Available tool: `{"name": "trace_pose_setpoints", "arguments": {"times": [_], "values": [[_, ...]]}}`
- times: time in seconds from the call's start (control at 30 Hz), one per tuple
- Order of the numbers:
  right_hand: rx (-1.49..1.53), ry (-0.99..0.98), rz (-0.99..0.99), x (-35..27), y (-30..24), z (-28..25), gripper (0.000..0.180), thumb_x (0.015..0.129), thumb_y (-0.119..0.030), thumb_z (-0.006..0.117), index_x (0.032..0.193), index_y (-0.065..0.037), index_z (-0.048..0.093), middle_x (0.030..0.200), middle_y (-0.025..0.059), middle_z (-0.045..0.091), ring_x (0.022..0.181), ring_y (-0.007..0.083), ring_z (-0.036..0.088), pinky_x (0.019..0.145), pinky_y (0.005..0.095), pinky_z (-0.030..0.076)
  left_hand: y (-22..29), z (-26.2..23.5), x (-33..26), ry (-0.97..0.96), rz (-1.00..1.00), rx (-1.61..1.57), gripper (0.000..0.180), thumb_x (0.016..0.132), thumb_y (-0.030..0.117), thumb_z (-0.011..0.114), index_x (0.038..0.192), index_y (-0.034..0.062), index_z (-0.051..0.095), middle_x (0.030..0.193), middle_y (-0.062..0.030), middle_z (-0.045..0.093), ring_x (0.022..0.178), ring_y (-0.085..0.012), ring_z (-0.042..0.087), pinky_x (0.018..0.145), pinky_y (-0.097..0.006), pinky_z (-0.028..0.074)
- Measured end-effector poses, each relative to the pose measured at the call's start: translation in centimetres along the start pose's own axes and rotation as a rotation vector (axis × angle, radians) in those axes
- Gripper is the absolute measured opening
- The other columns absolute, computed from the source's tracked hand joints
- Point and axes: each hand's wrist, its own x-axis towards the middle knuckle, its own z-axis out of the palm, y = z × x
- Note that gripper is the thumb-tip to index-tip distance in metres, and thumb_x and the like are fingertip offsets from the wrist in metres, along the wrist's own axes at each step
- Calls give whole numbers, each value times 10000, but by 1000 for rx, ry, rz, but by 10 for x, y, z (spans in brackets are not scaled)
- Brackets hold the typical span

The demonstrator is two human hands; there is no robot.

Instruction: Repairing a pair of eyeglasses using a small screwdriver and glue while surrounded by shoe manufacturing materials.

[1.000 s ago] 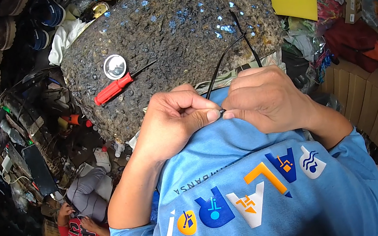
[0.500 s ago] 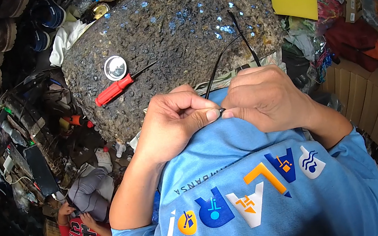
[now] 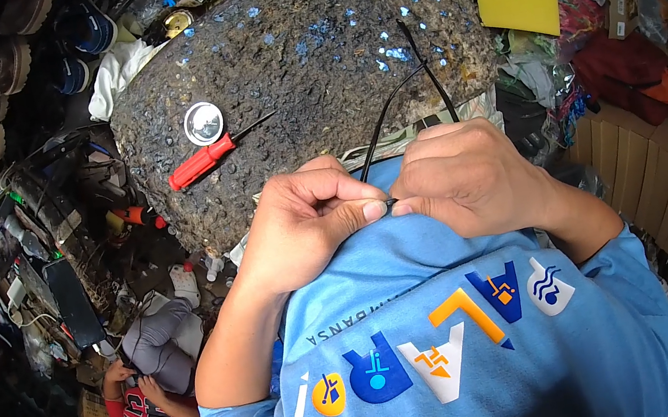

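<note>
The slim black eyeglass arms (image 3: 440, 91) look smooth, probably plastic. The screwdriver handle (image 3: 201, 164) is glossy plastic, its shaft (image 3: 254, 125) metal. The block (image 3: 274, 64) is rough and crusted.

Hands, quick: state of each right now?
Left hand: closed, thumb and fingers pinching what look like black glasses.
Right hand: closed, gripping the same black glasses, thumb tip close to the left one.
</note>
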Motion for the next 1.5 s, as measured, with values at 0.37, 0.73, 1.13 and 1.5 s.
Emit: {"name": "trace_pose_setpoints", "arguments": {"times": [0.37,0.73,1.13,1.5], "values": [[-20,20,-6,-2,2,1,154,725,-116,704,716,-69,557,624,78,502,603,291,552,528,402,442,2,3,3,9,-31,-3,84,778,-8,750,861,-6,736,781,-10,588,723,-88,528,650,-232,415],[90,232,16,-8,10,13,101,744,-64,730,777,-38,638,697,92,605,649,277,601,567,376,469,-9,9,2,159,173,175,70,827,30,726,869,-5,682,829,-29,607,765,-91,552,697,-220,433],[176,289,44,-16,14,18,124,775,-15,722,897,-12,697,836,118,666,704,234,658,605,310,521,-13,15,4,255,307,302,75,821,60,721,884,25,698,778,-68,612,722,-170,584,658,-273,457],[190,297,5,-20,23,21,114,760,-6,727,866,2,688,798,127,659,683,233,661,584,305,521,-16,14,3,235,312,291,59,802,37,729,856,26,707,778,-58,618,738,-160,589,672,-274,462]]}}
